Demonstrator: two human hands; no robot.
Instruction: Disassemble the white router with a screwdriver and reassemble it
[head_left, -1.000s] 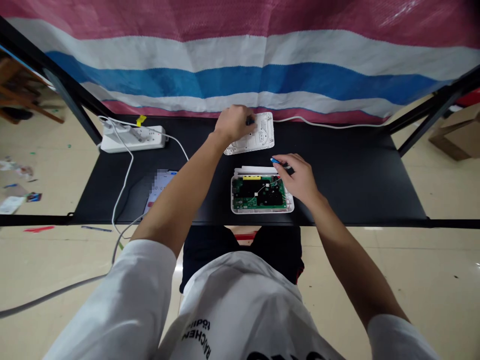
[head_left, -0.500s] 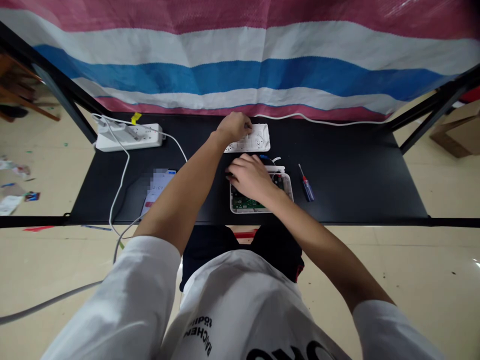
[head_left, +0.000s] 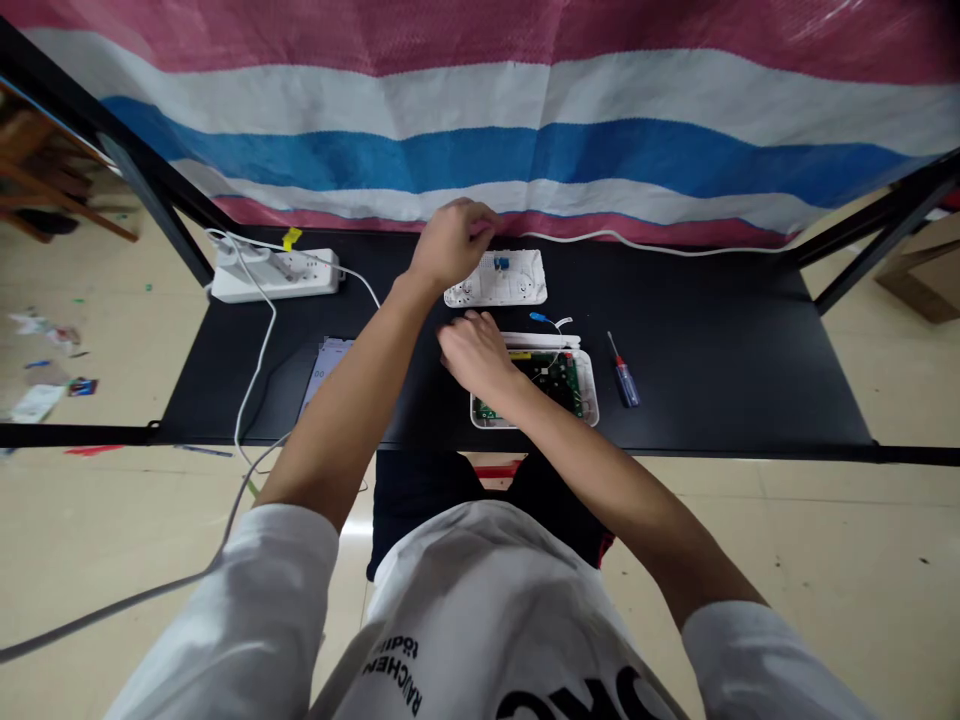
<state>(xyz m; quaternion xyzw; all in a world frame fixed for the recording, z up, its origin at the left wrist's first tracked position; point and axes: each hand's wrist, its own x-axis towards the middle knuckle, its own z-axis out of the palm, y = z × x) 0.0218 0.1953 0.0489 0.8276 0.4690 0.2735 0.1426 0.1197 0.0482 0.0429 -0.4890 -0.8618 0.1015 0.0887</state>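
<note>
- Black desk (head_left: pixel 705 340), striped sheet (head_left: pixel 480 110) behind.
- My left hand (head_left: pixel 454 243) curls near the white cover (head_left: pixel 521 287).
- My right hand (head_left: pixel 476 352), fingers bent, nears the circuit board (head_left: pixel 576 388).
- I cannot tell either's hold.

Board, cover and phone partly hidden under hands and arms.
The right hand (head_left: pixel 474 352) and forearm hide the left of the board (head_left: pixel 568 385); the left hand (head_left: pixel 450 243) hides the cover's (head_left: pixel 517 288) far left corner. Whether either hand grips anything is unclear. The left forearm covers the phone's (head_left: pixel 321 372) right part. Edges cut off the sheet (head_left: pixel 465 95), box (head_left: pixel 930 268) and shirt (head_left: pixel 472 600).
</note>
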